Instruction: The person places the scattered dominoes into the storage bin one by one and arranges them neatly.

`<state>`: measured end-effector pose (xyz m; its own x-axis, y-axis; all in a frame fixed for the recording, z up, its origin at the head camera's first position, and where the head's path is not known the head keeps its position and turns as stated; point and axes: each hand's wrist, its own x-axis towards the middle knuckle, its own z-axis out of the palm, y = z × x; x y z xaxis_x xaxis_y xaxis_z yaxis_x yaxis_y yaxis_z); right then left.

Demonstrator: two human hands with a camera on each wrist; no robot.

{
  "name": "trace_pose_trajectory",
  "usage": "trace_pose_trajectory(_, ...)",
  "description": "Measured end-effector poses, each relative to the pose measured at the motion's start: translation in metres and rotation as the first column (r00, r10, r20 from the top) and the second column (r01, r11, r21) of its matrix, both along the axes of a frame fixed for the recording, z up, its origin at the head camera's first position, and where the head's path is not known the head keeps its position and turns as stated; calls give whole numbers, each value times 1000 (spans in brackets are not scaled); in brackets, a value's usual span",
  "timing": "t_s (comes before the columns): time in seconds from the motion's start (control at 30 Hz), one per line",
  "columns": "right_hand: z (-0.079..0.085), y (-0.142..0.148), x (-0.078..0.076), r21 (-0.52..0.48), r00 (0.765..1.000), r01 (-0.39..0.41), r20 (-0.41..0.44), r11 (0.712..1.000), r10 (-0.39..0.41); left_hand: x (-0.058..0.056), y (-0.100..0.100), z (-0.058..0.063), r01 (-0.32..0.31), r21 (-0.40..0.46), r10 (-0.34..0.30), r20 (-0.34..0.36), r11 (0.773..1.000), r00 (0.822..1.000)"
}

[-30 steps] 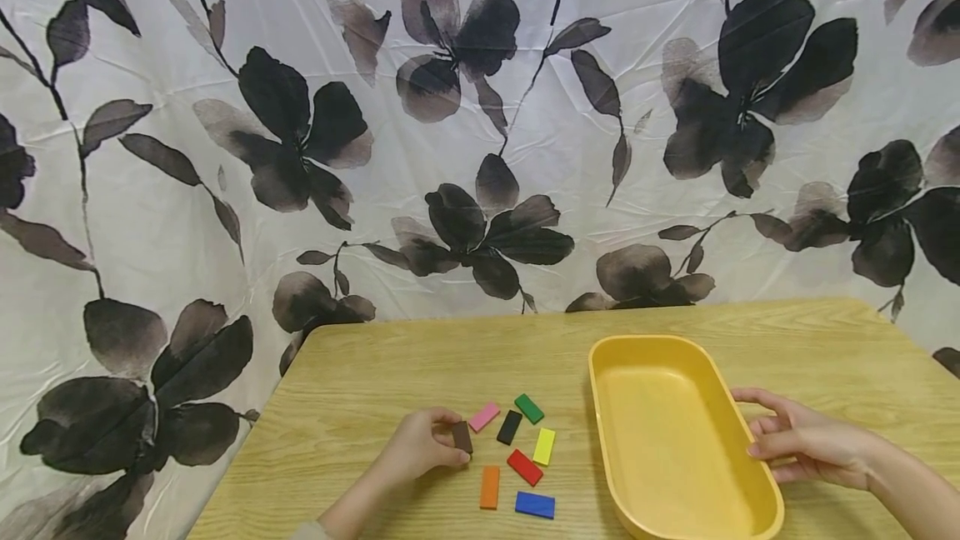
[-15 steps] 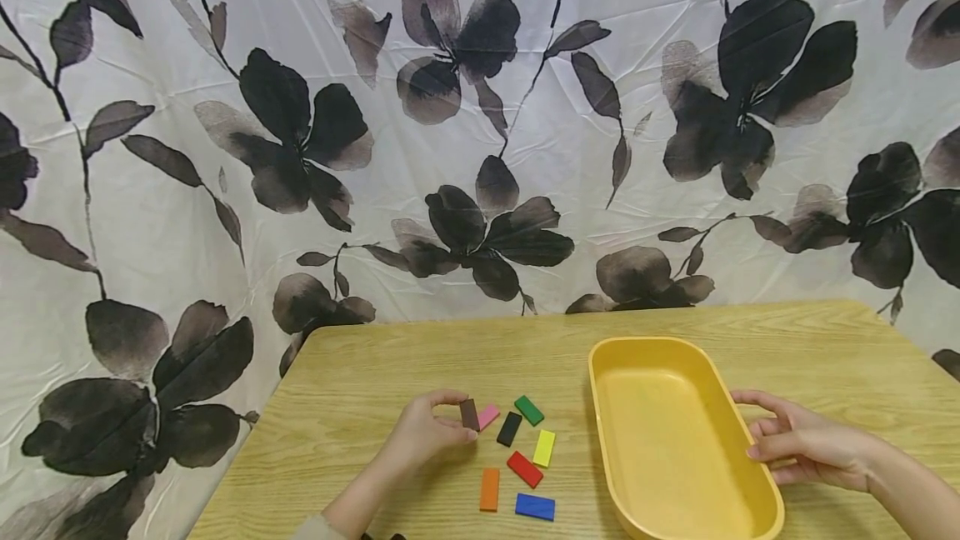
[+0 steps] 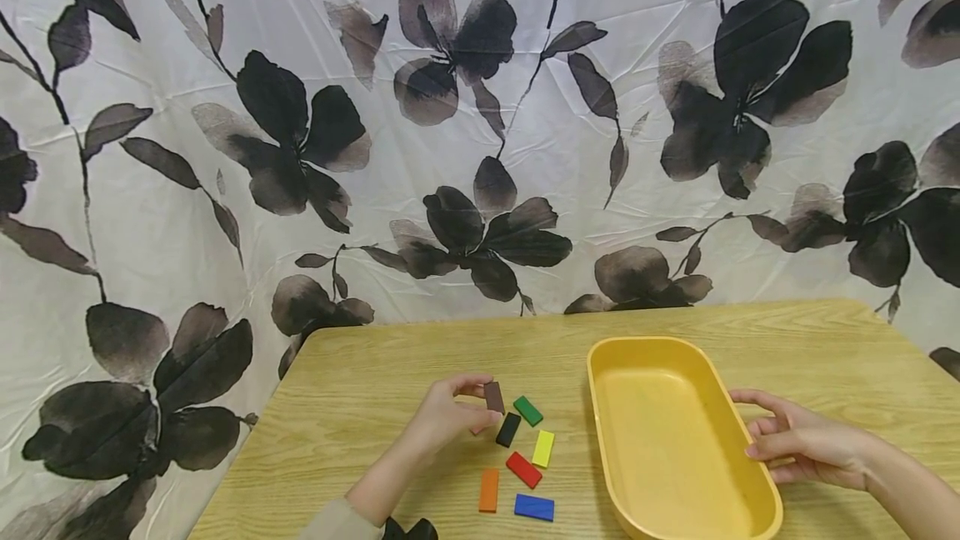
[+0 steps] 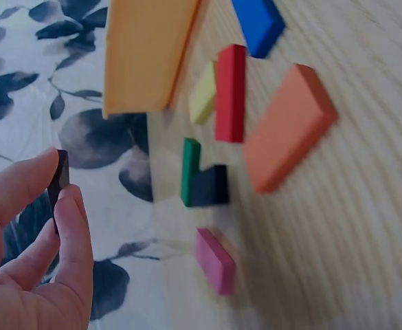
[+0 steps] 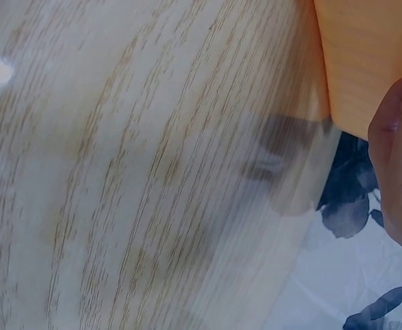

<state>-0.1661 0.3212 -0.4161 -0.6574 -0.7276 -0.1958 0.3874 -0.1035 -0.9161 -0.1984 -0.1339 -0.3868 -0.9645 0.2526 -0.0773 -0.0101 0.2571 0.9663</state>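
Note:
In the head view, my left hand (image 3: 453, 411) pinches a dark brown block (image 3: 493, 397) between thumb and fingers. The brown block (image 4: 60, 182) is raised, seen edge-on in the left wrist view. Below it lies a pink block (image 4: 215, 261), mostly hidden by the hand in the head view. Green (image 3: 528, 411), black (image 3: 507, 430), yellow (image 3: 543, 448), red (image 3: 523, 470), orange (image 3: 488, 490) and blue blocks (image 3: 534, 507) lie to the right and nearer. My right hand (image 3: 813, 442) rests against the right side of a yellow tray (image 3: 597, 419), thumb at its rim.
Everything lies on a light wooden table (image 3: 375, 357). Behind it hangs a white cloth (image 3: 480, 132) with dark flowers. A black object (image 3: 410, 530) shows beside the left sleeve (image 3: 341, 521). The tray stands right of the blocks.
My left hand has moved right and away from me with the brown block, passing over the pink block and covering most of it. The right hand and tray have stayed put.

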Motion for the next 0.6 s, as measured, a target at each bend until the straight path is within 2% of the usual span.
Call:
trace_pose_trajectory(0.27, 1, -1, -1, -2, 1000, -1, 2, 1000, 1, -3, 22, 11, 24, -44, -25, -8, 999, 1000)
trace_pose_trajectory(0.47, 1, -2, -1, -7, 1000, -4, 1, 1000, 4, -6, 37, 21, 35, -107, -41, -53, 994, 998)
trace_pose_trajectory(0.6, 0, -2, 0, -17, 1000, -10, 5, 1000, 10, -6, 45, 25, 58, -66, -61, -41, 996, 997)
